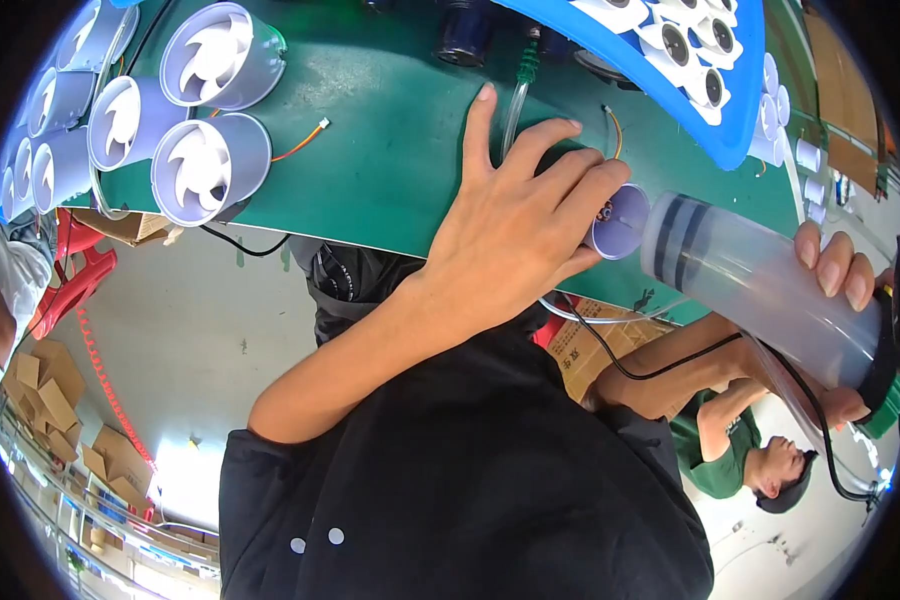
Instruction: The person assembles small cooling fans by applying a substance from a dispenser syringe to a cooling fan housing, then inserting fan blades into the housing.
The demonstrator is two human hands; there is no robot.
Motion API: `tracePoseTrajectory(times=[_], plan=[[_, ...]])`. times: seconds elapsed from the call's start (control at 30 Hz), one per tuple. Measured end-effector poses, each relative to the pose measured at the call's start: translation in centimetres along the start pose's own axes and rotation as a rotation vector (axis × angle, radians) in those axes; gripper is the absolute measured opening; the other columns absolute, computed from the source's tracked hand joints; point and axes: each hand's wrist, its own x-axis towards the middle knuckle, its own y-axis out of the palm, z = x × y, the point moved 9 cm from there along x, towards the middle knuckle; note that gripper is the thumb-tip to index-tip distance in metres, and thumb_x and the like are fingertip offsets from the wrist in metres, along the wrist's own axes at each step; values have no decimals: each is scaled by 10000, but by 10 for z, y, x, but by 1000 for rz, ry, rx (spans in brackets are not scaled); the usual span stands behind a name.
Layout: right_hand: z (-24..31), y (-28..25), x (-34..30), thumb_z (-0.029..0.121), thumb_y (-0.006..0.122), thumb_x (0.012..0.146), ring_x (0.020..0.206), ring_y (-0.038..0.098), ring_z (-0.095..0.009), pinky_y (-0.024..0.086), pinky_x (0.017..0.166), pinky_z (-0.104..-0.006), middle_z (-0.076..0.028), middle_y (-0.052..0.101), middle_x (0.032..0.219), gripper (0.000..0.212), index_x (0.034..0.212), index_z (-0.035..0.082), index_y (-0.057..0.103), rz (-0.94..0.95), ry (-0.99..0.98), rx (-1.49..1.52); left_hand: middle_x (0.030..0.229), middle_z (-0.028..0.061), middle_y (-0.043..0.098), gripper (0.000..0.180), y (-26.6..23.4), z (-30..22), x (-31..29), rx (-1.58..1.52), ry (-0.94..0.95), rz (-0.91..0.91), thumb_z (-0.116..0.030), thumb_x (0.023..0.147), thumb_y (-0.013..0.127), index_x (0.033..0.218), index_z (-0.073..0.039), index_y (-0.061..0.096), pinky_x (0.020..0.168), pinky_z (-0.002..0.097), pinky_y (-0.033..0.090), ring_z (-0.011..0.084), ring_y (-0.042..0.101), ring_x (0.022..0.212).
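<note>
My left hand (pixel 525 210) reaches across the bench edge and closes round a small lavender cup-shaped housing (pixel 626 226). Its open end faces right, with small copper-coloured parts inside; my fingers cover most of its body. A short cable (pixel 615 125) with a white connector shows just beyond that hand. My right hand (pixel 835 270) grips a large translucent cylinder (pixel 755 270) with two dark bands near its left end and a black cap (pixel 882 350) at its right. The cylinder's left end is close beside the housing's mouth.
Several lavender fan housings (pixel 206 165) with white blades stand at left on the green bench (pixel 360 150). A blue tray (pixel 735 145) of white parts lies at far right. A clear tube (pixel 515 110) runs beyond my left hand. Another person (pixel 740 450) and cardboard boxes (pixel 45 395) are nearby.
</note>
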Motion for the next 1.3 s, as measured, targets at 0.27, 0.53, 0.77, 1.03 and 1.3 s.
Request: tracePoseTrajectory(times=[0.27, 0.53, 0.77, 1.03, 1.3], plan=[[2, 8, 2, 624, 783, 729, 1077, 424, -257, 303, 915, -483, -76, 423, 1219, 1052, 1394, 24, 230, 171, -25, -45, 1192, 2, 620, 727, 1, 1, -1, 4, -2, 5, -253, 603, 873, 1260, -161, 576, 1123, 678, 132, 244, 478, 1268], [48, -21, -14, 536, 798, 694, 1075, 420, -276, 300, 949, -490, -118, 430, 1169, 1009, 1380, -25, 314, -253, -126, -101, 1221, 5, 618, 762, -3, -2, 4, -4, 17, 30, -235, 574, 879, 1267, -147, 575, 1119, 676, 138, 251, 477, 1270], [105, -113, -65, 473, 599, 852, 1012, 588, -310, 433, 956, -431, -167, 624, 1089, 667, 1182, -104, 549, -755, 102, -1008, 1203, 16, 624, 698, -7, -4, 7, 34, -7, 97, -215, 628, 852, 1261, -131, 569, 1106, 684, 154, 266, 483, 1251], [-11, -121, -76, 321, 827, 730, 938, 658, -441, 528, 792, -445, -274, 676, 1005, 633, 1174, -47, 566, -585, 807, -1669, 1237, 7, 627, 715, 0, -5, 7, 90, -15, 145, -211, 631, 861, 1275, -137, 558, 1110, 692, 126, 273, 457, 1299], [-18, -153, -86, 361, 854, 698, 1170, 540, -388, 427, 996, -424, -238, 568, 1232, 796, 1289, -56, 523, -342, 741, -1615, 1204, 23, 641, 610, -2, -9, 10, 78, -11, 126, -255, 676, 859, 1207, -112, 595, 1144, 622, 125, 273, 481, 1276]])
